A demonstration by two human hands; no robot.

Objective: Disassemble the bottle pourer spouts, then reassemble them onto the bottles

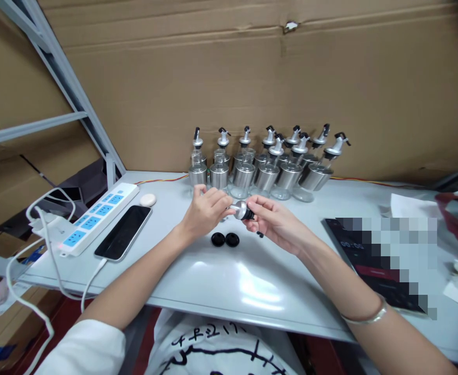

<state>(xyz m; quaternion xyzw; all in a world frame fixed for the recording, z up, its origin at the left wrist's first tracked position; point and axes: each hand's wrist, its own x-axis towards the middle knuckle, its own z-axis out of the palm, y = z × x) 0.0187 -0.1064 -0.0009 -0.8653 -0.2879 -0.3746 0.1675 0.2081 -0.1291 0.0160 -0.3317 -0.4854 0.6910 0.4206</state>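
Observation:
Between my two hands, above the middle of the table, is a silver pour spout (241, 210) with a black stopper end. My right hand (266, 213) grips its black end with thumb and fingers. From the other side, my left hand (210, 208) pinches the thin spout tip. Just below, two round black caps (225, 239) lie side by side on the table. Behind my hands stand several glass bottles with steel sleeves (243, 176). Some carry silver and black pour spouts (276, 146); the front left ones have bare glass necks.
On the left lie a white power strip (100, 219), a phone (123, 233) with a cable, and a small round white object (148, 200). To the right is a dark tablet (354, 245), partly blurred out, near white paper (414, 207). Cardboard (221, 78) walls the back.

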